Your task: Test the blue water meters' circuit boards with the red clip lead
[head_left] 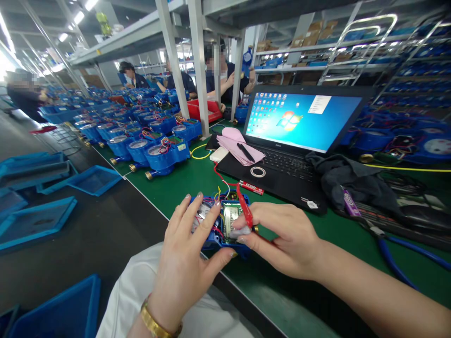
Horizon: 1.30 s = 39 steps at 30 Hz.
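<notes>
A blue water meter [221, 224] with its electronics exposed sits at the near edge of the green bench [197, 176]. My left hand [185, 253] rests on its left side, fingers spread over the top and thumb against the front. My right hand [285, 241] pinches a red clip [245, 211] and a small white piece against the meter's right side. A red wire [221, 177] runs from the clip back toward the laptop.
An open black laptop [292, 141] stands behind the meter, with a pink cloth [237, 145] and a white ring on its keyboard. Rows of blue meters [148, 136] fill the bench to the left. Dark cloth and cables [352, 183] lie at right. Blue trays [91, 180] sit on the floor. People work at the far end.
</notes>
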Available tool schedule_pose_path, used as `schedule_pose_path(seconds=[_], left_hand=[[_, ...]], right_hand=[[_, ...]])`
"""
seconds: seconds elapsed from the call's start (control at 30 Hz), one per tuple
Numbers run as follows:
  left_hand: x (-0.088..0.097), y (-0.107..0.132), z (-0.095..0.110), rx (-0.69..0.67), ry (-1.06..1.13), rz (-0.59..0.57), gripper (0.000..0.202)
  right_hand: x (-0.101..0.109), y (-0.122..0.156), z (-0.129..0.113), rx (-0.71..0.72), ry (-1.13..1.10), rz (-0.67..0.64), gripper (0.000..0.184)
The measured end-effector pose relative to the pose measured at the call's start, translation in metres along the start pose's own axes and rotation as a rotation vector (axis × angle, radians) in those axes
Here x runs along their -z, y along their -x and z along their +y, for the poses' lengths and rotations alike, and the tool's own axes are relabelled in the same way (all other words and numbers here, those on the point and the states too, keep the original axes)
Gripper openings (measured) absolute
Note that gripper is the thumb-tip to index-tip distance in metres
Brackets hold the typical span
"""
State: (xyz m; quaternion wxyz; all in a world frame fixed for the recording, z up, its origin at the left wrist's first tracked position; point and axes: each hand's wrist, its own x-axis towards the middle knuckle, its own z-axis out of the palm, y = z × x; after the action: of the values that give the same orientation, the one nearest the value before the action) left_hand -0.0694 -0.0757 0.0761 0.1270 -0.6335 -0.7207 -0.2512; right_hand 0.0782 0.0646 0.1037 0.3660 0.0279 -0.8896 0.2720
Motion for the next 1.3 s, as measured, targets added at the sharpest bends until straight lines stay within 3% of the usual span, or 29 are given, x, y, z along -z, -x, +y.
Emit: schedule_pose_path(seconds=[1.3], left_hand=[[-0.0003, -0.0005, 0.0044, 0.005, 0.023, 0.028, 0.053]], right_hand=[[0.0030, -0.0001, -0.0043, -0.012, -0.033, -0.104, 0.012]])
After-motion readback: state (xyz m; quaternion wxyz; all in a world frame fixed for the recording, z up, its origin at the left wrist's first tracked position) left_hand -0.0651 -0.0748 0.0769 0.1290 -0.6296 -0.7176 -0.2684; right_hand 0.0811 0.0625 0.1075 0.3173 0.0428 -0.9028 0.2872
